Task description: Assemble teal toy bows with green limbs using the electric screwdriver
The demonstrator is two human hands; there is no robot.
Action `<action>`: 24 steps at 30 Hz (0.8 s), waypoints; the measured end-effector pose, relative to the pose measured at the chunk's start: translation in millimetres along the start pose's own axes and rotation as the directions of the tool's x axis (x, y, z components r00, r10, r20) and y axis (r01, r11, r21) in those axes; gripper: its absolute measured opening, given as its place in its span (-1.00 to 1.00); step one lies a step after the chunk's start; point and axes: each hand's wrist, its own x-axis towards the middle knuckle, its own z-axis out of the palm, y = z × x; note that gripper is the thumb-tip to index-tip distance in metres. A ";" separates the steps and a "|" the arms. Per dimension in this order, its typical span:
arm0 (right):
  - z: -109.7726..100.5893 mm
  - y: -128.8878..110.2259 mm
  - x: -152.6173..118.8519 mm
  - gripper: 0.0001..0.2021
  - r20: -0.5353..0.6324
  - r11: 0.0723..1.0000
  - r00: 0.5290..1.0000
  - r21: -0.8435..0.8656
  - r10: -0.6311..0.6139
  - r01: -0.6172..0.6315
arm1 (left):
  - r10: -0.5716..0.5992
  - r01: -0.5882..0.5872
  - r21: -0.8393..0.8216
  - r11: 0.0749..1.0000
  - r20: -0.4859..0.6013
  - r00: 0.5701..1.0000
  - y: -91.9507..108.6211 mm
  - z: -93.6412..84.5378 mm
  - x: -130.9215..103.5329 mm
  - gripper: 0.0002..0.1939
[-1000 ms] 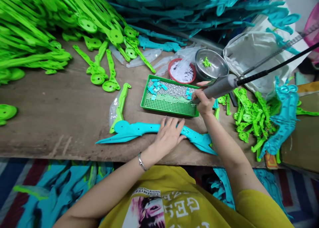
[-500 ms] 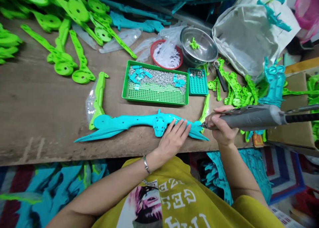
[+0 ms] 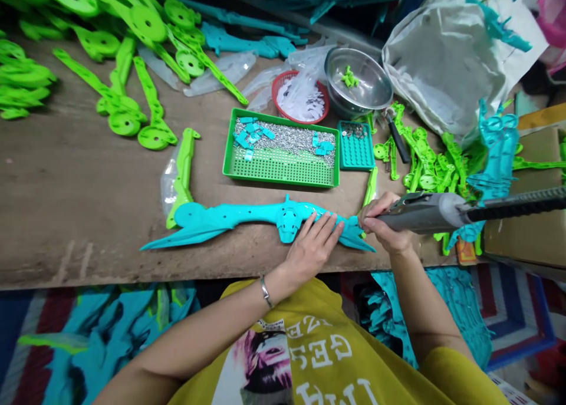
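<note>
A turquoise plastic toy-bow body (image 3: 234, 214) lies lengthwise across the workbench, with a skull-like boss (image 3: 289, 221) at its middle. My left hand (image 3: 313, 244) rests flat on its right half, fingers stretched out. In my right hand (image 3: 387, 223) is a grey electric screwdriver (image 3: 427, 211), gripped near its front end. The tool's tip meets the right end of the bow body, but my fingers hide the bit. Green limb pieces (image 3: 182, 184) stick out from behind both ends of the body, the left one with a clear plastic piece beside it.
A green tray (image 3: 280, 180) of screws and small turquoise pieces stands behind the bow, beside a small turquoise tray (image 3: 356, 157). Further back are a red basket (image 3: 326, 101) and a metal bowl (image 3: 375, 89). Green parts (image 3: 124, 122) lie left; a cardboard box (image 3: 508, 234) stands right.
My right hand has moved slightly closer to the bow body's right end, and the screwdriver has changed its tilt. My left hand stays on the body. The whole view has shifted a little.
</note>
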 end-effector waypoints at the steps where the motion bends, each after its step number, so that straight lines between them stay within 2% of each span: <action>1: -2.4 -1.1 3.5 -0.72 0.086 1.000 0.996 0.005 0.015 -0.015 | -0.006 0.006 -0.007 1.000 0.004 1.000 0.3 0.6 0.1 -0.49; 3: -4.1 -6.9 13.7 -0.75 0.263 0.998 0.964 0.035 0.039 -0.050 | -0.011 0.011 -0.016 1.000 -0.004 1.000 1.5 1.9 1.2 -0.51; 5: 1.5 -15.1 27.9 -0.73 0.332 0.995 0.943 0.096 -0.026 -0.006 | -0.014 0.013 -0.035 0.999 -0.022 1.000 2.7 1.3 3.1 -0.54; 7: 15.6 -22.1 45.1 -0.72 0.237 0.978 0.958 0.171 -0.162 0.123 | -0.026 0.023 -0.074 0.997 -0.035 0.999 2.0 -4.1 4.9 -0.57; 9: 35.9 -24.6 63.9 -0.74 0.057 0.936 0.957 0.231 -0.285 0.265 | -0.047 0.042 -0.105 0.994 -0.047 0.998 -2.6 -16.4 4.5 -0.58; 11: 57.6 -21.1 82.4 -0.75 -0.081 0.899 0.938 0.267 -0.338 0.347 | -0.085 0.080 -0.095 0.992 -0.057 0.995 -12.0 -34.7 0.1 -0.54; 13: 76.0 -12.5 99.1 -0.73 -0.154 0.893 0.931 0.268 -0.330 0.361 | -0.149 0.146 -0.052 0.988 -0.060 0.987 -25.1 -54.4 -8.6 -0.47; 15: 89.1 -1.2 113.1 -0.70 -0.177 0.915 0.938 0.230 -0.297 0.332 | -0.222 0.222 -0.009 0.975 -0.047 0.974 -38.6 -69.9 -20.0 -0.35; 17: 97.9 10.2 124.4 -0.68 -0.167 0.934 0.947 0.189 -0.273 0.303 | -0.274 0.275 0.029 0.961 -0.021 0.961 -49.5 -77.5 -31.0 -0.23; 19: 104.0 19.7 133.3 -0.69 -0.147 0.937 0.950 0.179 -0.277 0.301 | -0.298 0.297 0.061 0.953 0.006 0.955 -56.0 -78.0 -38.9 -0.18; 24: 111.6 30.7 146.0 -0.74 -0.147 0.933 0.945 0.175 -0.292 0.316 | -0.306 0.300 0.116 0.947 0.038 0.951 -58.3 -70.9 -44.0 -0.23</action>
